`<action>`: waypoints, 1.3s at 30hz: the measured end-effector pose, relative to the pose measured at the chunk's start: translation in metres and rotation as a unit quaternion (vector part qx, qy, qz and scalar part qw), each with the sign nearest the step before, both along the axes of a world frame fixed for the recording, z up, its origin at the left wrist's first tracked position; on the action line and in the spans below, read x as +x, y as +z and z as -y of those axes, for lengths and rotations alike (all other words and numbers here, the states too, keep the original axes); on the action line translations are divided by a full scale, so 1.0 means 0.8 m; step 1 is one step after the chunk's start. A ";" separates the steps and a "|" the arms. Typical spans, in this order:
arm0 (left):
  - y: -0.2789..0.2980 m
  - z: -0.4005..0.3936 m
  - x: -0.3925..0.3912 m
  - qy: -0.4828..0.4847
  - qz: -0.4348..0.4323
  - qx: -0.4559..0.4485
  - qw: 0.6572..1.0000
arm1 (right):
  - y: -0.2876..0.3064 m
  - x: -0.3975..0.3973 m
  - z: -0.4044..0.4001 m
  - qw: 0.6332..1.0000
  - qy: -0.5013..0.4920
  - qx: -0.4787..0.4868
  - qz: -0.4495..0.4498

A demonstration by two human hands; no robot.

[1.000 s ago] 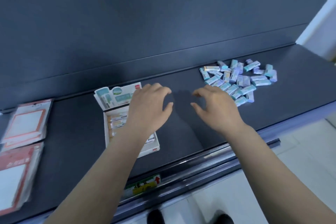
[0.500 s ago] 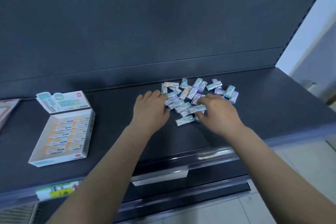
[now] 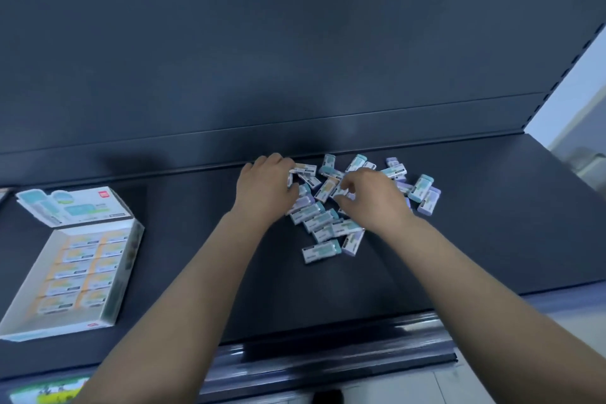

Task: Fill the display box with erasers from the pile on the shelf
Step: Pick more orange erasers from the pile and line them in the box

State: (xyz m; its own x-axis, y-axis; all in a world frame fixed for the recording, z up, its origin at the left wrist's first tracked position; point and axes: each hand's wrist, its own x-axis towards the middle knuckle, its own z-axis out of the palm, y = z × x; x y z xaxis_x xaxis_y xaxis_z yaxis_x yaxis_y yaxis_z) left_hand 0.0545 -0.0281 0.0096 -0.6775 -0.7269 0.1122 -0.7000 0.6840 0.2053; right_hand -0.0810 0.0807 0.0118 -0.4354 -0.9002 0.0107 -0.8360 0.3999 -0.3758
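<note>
On shelf — hands in erasers.

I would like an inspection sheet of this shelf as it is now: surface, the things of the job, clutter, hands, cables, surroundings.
Surface: dark shelf, with a dark back panel behind it.
Job's things: open display box at the left, its flap raised, a layer of erasers already in rows inside; loose pile of erasers in the middle, by the back edge.
Clutter: nothing seen.
Hands: left hand rests on the pile's left side; right hand is over the pile, its fingers curled onto an eraser; the grip itself is hidden.
Cables: nothing seen.
Surroundings: price rail along the shelf front, pale floor below, light wall at the right.
</note>
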 end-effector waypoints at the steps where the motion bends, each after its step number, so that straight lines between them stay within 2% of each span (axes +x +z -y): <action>1: -0.005 0.007 -0.004 0.000 -0.002 0.007 1.000 | -0.004 -0.001 0.008 1.000 -0.002 0.002 0.003; 5: -0.023 0.033 -0.019 -0.005 -0.016 0.024 1.000 | -0.020 0.000 0.038 1.000 -0.007 0.008 -0.015; 11: -0.040 0.056 -0.032 -0.030 -0.009 0.055 0.998 | -0.028 0.002 0.058 0.993 -0.012 0.044 -0.105; 20: -0.045 0.068 -0.034 -0.041 -0.099 0.156 0.982 | -0.027 0.006 0.073 0.991 -0.069 0.100 -0.055; 24: -0.042 0.065 -0.028 -0.039 -0.109 0.173 0.978 | -0.024 0.010 0.070 0.990 -0.070 0.109 -0.050; 27: -0.041 0.060 -0.019 -0.039 -0.127 0.169 0.977 | -0.022 0.014 0.061 0.993 -0.067 0.083 -0.042; 31: -0.034 0.049 -0.004 -0.035 -0.174 0.173 0.969 | -0.020 0.014 0.045 0.998 -0.063 -0.001 -0.015; 39: -0.008 0.005 0.046 -0.031 -0.204 0.132 0.969 | -0.010 0.042 -0.004 0.985 -0.049 -0.145 0.080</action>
